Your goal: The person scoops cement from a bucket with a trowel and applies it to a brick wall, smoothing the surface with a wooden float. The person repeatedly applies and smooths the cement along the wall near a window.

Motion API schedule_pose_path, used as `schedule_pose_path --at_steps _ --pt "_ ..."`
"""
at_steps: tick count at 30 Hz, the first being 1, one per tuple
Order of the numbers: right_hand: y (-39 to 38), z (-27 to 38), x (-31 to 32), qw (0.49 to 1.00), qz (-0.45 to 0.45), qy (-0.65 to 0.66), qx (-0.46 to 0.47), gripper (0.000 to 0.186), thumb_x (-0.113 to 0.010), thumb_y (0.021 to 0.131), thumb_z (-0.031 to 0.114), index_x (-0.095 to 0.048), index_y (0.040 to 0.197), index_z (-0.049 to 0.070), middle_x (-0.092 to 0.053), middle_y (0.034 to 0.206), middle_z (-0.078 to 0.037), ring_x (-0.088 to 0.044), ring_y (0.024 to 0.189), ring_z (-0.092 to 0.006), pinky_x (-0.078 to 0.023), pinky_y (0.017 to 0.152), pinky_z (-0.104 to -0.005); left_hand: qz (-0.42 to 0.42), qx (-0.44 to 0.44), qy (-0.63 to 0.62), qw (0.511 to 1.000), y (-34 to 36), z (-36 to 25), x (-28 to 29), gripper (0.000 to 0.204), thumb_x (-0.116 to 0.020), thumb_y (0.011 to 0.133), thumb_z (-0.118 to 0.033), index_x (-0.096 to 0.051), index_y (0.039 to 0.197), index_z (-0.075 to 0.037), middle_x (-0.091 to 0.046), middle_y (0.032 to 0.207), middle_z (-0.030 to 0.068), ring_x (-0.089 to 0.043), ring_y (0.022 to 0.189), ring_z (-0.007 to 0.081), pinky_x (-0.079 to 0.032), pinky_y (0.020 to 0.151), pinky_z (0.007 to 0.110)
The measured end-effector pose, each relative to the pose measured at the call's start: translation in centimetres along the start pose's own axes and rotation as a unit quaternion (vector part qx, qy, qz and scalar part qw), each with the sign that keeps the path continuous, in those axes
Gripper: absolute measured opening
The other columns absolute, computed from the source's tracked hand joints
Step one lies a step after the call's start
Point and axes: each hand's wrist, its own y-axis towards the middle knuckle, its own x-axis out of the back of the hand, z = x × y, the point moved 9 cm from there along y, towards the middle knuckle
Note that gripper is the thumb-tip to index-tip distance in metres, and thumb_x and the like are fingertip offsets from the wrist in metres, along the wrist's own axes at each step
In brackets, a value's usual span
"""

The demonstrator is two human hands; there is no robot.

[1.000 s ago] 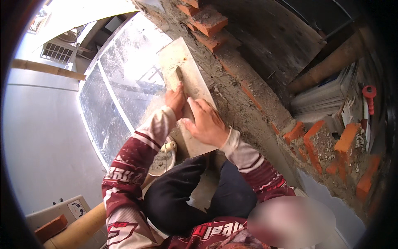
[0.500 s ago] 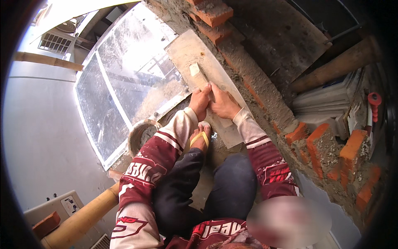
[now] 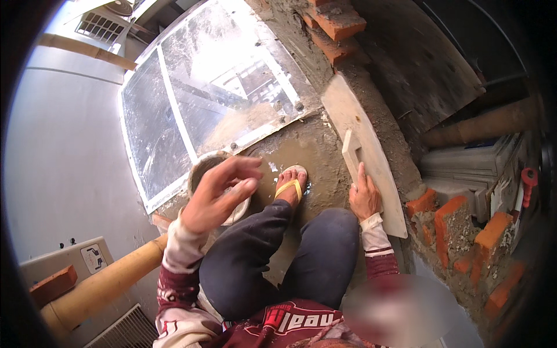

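My right hand (image 3: 365, 197) grips the handle of a long pale plastering float (image 3: 377, 145), its index finger stretched along the handle. The float is tilted, with its far side along the mortar-covered low wall (image 3: 400, 133) on my right. Nothing is in my left hand (image 3: 217, 194), which is raised with fingers apart. Partly hidden behind that hand stands a round bucket (image 3: 200, 171); what it holds cannot be made out. Between my left hand and the float, my sandalled foot (image 3: 290, 185) rests on the wet, grey-brown floor.
Rough orange bricks (image 3: 449, 226) jut from the wall at right, and more bricks (image 3: 336, 23) stand at its far end. A white-framed clear sheet (image 3: 220, 87) lies ahead to the left. One bamboo pole (image 3: 110, 284) crosses at lower left. A red-handled tool (image 3: 528, 185) is at far right.
My left hand has let go of the float and moved left, opening over the bucket. My right hand has carried the float right and tilted it up against the wall.
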Motion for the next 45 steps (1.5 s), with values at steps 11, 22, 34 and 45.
schedule_pose_path --at_steps 11,22,34,45 --pt "0.6 -1.0 -3.0 0.994 0.037 -0.093 -0.047 0.073 -0.065 0.084 0.012 -0.034 0.151 0.005 -0.061 0.099 -0.018 -0.064 0.084 -0.0368 -0.052 0.074 -0.0459 -0.157 -0.065 0.139 0.976 -9.2 -4.3 -1.6 0.048 -0.071 0.085 -0.009 -0.055 0.129 0.002 -0.067 0.107 0.0140 -0.064 0.103 0.0230 -0.047 0.094 0.036" --pt "2.1 -0.8 -5.5 0.994 0.042 -0.093 -0.044 0.071 -0.063 0.086 0.014 -0.035 0.150 0.005 -0.061 0.100 -0.018 -0.064 0.085 -0.0362 -0.052 0.076 -0.0456 -0.105 -0.081 0.259 0.957 -8.3 -4.6 -1.8 0.047 -0.073 0.083 -0.011 -0.057 0.125 0.001 -0.069 0.101 0.0156 -0.067 0.095 0.0298 -0.050 0.087 0.038" --pt "-1.3 -4.1 -7.1 0.990 0.049 -0.071 -0.110 0.074 -0.064 0.087 0.013 -0.031 0.152 0.007 -0.060 0.103 -0.018 -0.063 0.090 -0.0378 -0.050 0.081 -0.0473 -0.068 -0.069 0.278 0.956 -7.6 -4.5 -2.5 0.040 -0.072 0.084 -0.010 -0.060 0.121 0.001 -0.068 0.099 0.0144 -0.067 0.094 0.0298 -0.050 0.086 0.038" --pt "-10.0 -8.6 -5.6 0.991 0.019 -0.014 -0.131 0.071 -0.062 0.087 0.010 -0.033 0.151 0.005 -0.059 0.107 -0.022 -0.059 0.095 -0.0426 -0.047 0.084 -0.0492 -0.080 -0.052 0.280 0.955 -7.7 -4.0 -1.8 0.038 -0.072 0.084 -0.010 -0.061 0.119 0.002 -0.069 0.100 0.0163 -0.067 0.094 0.0311 -0.051 0.085 0.038"
